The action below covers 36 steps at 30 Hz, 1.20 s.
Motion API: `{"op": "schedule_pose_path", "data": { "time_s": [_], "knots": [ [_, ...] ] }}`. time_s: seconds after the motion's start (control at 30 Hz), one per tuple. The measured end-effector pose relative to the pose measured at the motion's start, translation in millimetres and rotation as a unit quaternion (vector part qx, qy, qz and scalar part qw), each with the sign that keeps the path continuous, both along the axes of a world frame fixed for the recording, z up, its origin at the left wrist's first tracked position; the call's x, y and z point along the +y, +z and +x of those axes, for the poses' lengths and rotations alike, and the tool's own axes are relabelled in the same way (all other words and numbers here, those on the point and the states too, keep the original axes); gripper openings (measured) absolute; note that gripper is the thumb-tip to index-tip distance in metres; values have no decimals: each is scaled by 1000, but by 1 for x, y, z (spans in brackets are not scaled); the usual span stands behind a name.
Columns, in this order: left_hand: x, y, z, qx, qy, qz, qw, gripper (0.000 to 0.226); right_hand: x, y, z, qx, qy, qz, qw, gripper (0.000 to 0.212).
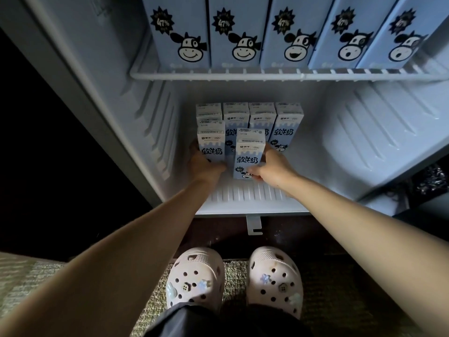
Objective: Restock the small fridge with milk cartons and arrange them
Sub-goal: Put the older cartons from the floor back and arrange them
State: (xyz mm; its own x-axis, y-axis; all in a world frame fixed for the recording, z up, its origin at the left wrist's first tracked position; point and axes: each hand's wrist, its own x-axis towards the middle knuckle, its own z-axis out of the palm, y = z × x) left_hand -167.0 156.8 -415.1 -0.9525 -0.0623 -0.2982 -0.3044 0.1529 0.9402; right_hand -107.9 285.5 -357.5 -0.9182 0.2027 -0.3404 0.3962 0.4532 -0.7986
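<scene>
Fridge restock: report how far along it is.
Done: the upper wire shelf holds a full row of five cow-print milk cartons, and a block of cartons stands at the back-left of the fridge floor. In hand: the left hand grips one front carton, the right hand another. Left: the floor's right side looks unfilled.

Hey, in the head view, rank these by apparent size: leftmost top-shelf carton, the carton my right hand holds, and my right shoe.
1. Pale blue cow-face carton, cropped, nearer the lens.
2. Pink perforated clog, a close second.
3. Small blue carton in the right hand.
</scene>
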Motion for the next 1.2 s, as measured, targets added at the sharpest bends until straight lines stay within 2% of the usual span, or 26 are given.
{"op": "schedule_pose_path", "data": {
  "time_s": [0.17,0.33,0.47,0.53,0.6,0.63,0.7,0.73,0.77,0.8,0.83,0.9,1.0,1.2],
  "knots": [
    [-1,5,1,7,-9,-13,1000,65,-5,-1,-11,6,-1,22,1000,56],
    [-4,11,4,24,-18,12,999,68,-6,-6,-19,0,1,43,999,51],
    [-11,14,3,14,-50,31,998,63,-9,-9,-20,-3,9,81,997,36],
    [-11,16,4,15,-55,2,998,54,-11,-10,-23,-5,16,103,995,29],
    [-10,18,4,17,-53,-23,998,50,-13,-14,-27,-14,2,115,993,12],
    [-9,19,4,18,-54,-29,998,49,-16,-15,-28,-14,-13,116,993,13],
    [-8,21,5,20,-57,-41,997,48,-18,-20,-29,-28,-32,114,993,36],
    [-7,21,5,19,-55,-45,997,48,-20,-22,-29,-23,-45,103,993,33],
    [-7,21,5,17,-54,-53,997,48,-22,-24,-30,-25,-53,97,994,18],
    [-7,21,6,15,-49,-63,997,48,-25,-24,-28,-19,-60,90,994,13],
    [-6,21,6,15,-46,-76,996,48,-28,-26,-26,-17,-68,87,994,31],
    [-5,21,6,16,-37,-87,995,46,-34,-29,-22,10,-82,83,993,44],
    [-5,23,8,6,-43,-124,991,42,-39,-31,-19,41,-101,71,991,50],
    [-10,29,12,-7,-76,-156,985,42,-37,-23,-12,23,-90,73,993,48]
  ]
}}
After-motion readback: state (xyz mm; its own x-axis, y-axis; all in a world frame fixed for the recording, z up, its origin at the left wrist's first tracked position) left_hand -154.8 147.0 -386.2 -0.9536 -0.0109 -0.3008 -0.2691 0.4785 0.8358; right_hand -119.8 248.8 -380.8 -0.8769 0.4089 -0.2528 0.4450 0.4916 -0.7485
